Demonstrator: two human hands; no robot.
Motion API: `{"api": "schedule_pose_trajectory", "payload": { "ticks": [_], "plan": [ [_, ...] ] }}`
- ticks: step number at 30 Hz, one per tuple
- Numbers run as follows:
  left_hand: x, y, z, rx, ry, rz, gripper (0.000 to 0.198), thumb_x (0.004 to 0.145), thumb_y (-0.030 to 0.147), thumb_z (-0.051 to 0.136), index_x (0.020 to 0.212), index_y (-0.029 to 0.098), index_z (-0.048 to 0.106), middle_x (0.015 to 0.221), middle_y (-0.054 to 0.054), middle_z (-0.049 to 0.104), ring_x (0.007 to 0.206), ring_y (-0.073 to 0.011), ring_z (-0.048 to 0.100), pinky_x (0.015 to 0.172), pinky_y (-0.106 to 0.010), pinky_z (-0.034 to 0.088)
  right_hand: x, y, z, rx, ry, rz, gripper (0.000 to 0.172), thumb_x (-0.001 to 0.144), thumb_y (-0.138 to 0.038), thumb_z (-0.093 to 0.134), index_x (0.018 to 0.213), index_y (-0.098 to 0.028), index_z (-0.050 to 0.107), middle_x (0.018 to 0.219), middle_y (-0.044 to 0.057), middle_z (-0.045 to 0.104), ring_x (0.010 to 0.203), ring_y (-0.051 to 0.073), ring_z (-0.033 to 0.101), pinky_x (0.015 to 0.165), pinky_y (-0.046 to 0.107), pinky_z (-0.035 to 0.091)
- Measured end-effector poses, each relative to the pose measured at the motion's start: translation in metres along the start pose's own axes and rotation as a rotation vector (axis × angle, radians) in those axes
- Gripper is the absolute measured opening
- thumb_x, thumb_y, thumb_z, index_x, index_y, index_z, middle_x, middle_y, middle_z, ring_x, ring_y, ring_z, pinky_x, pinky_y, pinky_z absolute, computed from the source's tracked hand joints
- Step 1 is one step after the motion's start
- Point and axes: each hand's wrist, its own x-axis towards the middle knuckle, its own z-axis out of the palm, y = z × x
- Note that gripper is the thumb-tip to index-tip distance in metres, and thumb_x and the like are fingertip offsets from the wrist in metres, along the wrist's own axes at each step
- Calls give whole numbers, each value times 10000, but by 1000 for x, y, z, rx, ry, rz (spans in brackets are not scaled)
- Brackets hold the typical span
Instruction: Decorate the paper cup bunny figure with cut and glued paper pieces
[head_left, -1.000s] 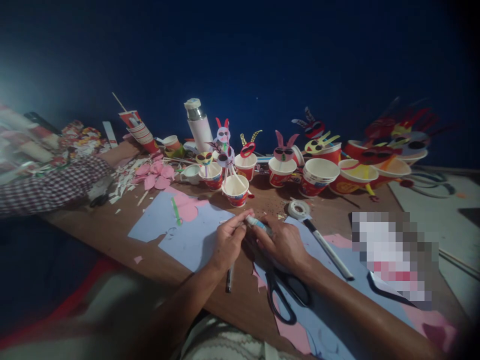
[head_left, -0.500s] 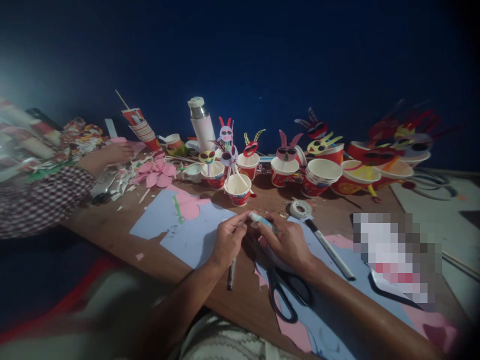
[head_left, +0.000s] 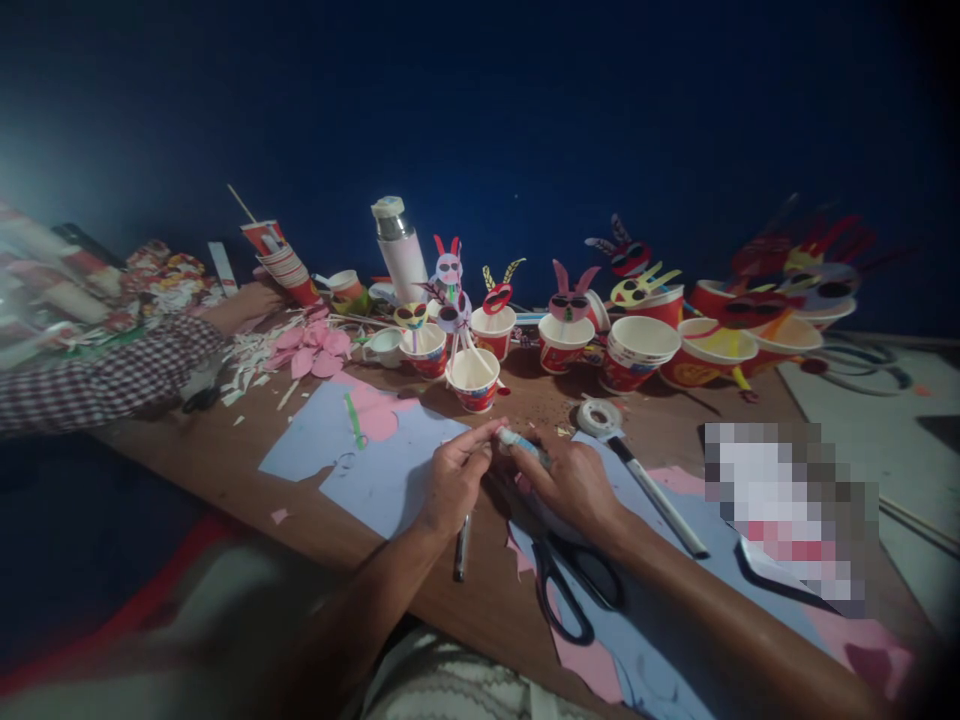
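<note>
My right hand (head_left: 576, 478) is closed round a small white-and-blue glue tube (head_left: 517, 441), its pale tip pointing left. Close by that tip, my left hand (head_left: 454, 482) pinches its thumb and fingers together; whatever lies between them is too small to make out. Under my right wrist are black-handled scissors (head_left: 564, 595), partly covered by the forearm. A dark pen (head_left: 462, 550) lies below my left hand. Blue paper sheets (head_left: 375, 490) spread on the table to the left, with a pink cut-out (head_left: 375, 412) and a green strip (head_left: 352, 418) on top.
Paper cups (head_left: 474, 378) with decorated paper faces stand in rows at the back. Behind them is a flask (head_left: 401, 255). A tape roll (head_left: 599, 416) and a marker (head_left: 660, 498) lie to the right. At left, a co-worker's checked sleeve (head_left: 112, 375) reaches past pink petals (head_left: 313, 345).
The co-worker's arm has reached further right, its hand now beside the stacked cups at the back left. My two hands have stayed nearly still.
</note>
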Motion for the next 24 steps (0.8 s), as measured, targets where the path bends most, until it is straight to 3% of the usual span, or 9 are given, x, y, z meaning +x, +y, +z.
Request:
{"api": "schedule_pose_trajectory", "payload": {
  "ticks": [4, 13, 20, 24],
  "plan": [
    [1, -2, 0, -19, -19, -21, 343, 757, 153, 528, 1086, 178, 625, 1168, -62, 612, 1134, -211, 521, 1001, -340, 368, -1, 0, 2, 16, -10, -14, 319, 880, -448, 391, 913, -198, 587, 732, 55, 695, 685, 228, 657, 584, 260, 388],
    [3, -1, 1, -80, 12, -28, 345, 712, 142, 551, 1042, 160, 651, 1080, -69, 660, 1028, -207, 590, 958, -330, 399, -1, -2, -3, 115, 26, 1, 321, 880, -449, 394, 940, -213, 602, 768, 41, 702, 719, 212, 658, 598, 254, 393],
    [2, 1, 1, -16, 135, -87, 275, 677, 193, 628, 943, 162, 688, 884, -51, 716, 781, -173, 653, 725, -259, 490, 0, 0, -2, 114, -6, 7, 302, 878, -429, 409, 908, -209, 613, 707, 32, 692, 672, 191, 644, 587, 239, 391],
    [3, 4, 2, -4, 161, -81, 240, 675, 229, 651, 898, 150, 697, 869, -56, 714, 743, -151, 646, 698, -236, 487, -1, -2, 0, 114, -25, -12, 300, 878, -423, 403, 862, -197, 600, 692, 34, 674, 618, 175, 622, 565, 234, 381]
  ]
}}
